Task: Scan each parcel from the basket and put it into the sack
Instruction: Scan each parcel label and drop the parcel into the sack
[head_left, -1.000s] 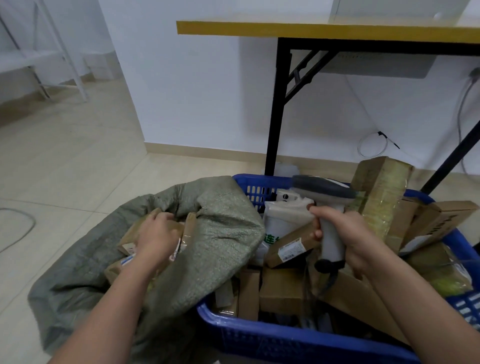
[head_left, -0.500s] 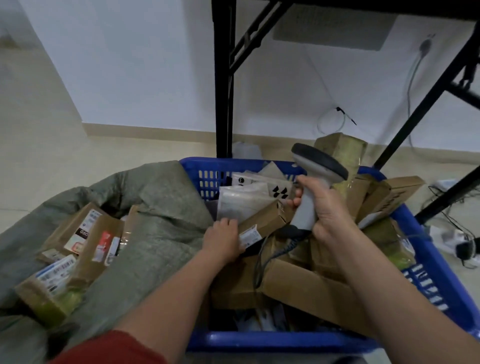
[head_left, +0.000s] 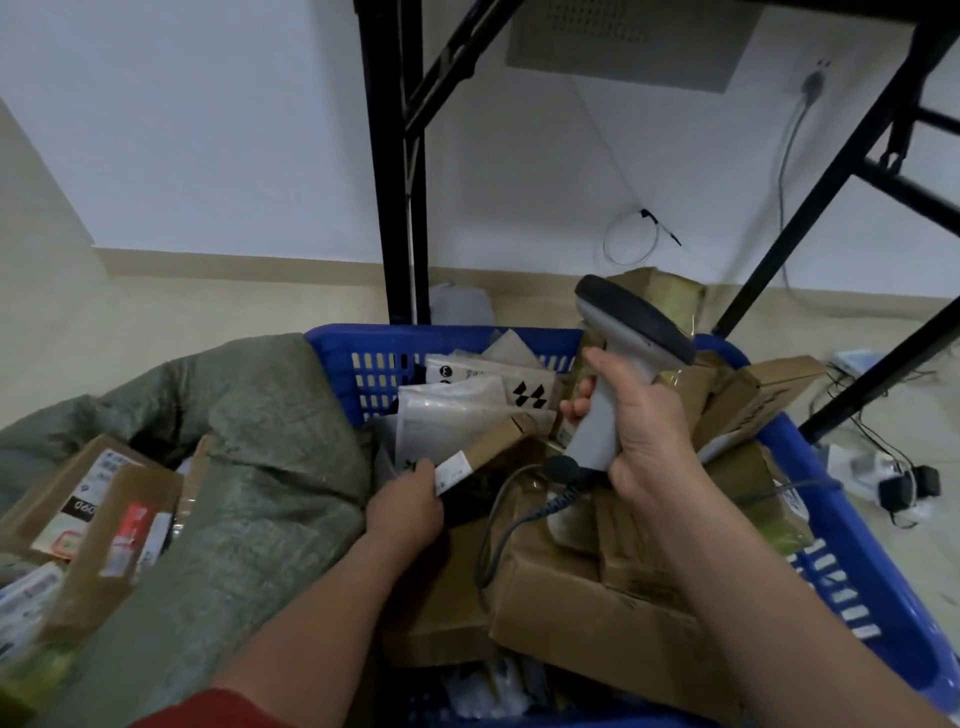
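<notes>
A blue plastic basket holds several cardboard parcels and white mailer bags. My left hand is inside it, gripping the near end of a small narrow brown box with a white label. My right hand holds a grey handheld scanner by its handle, above the parcels, with its dark head up and its coiled cable trailing down. A grey-green woven sack lies left of the basket, draped against its wall. Its mouth shows several brown parcels with labels.
Black metal table legs stand just behind the basket, and diagonal legs rise at the right. Cables and a black plug adapter lie on the tiled floor to the right. A white wall is behind.
My left hand left the sack, crossed into the basket and closed on the small brown box. My right hand kept the scanner and lifted it slightly. The view tilted down and right.
</notes>
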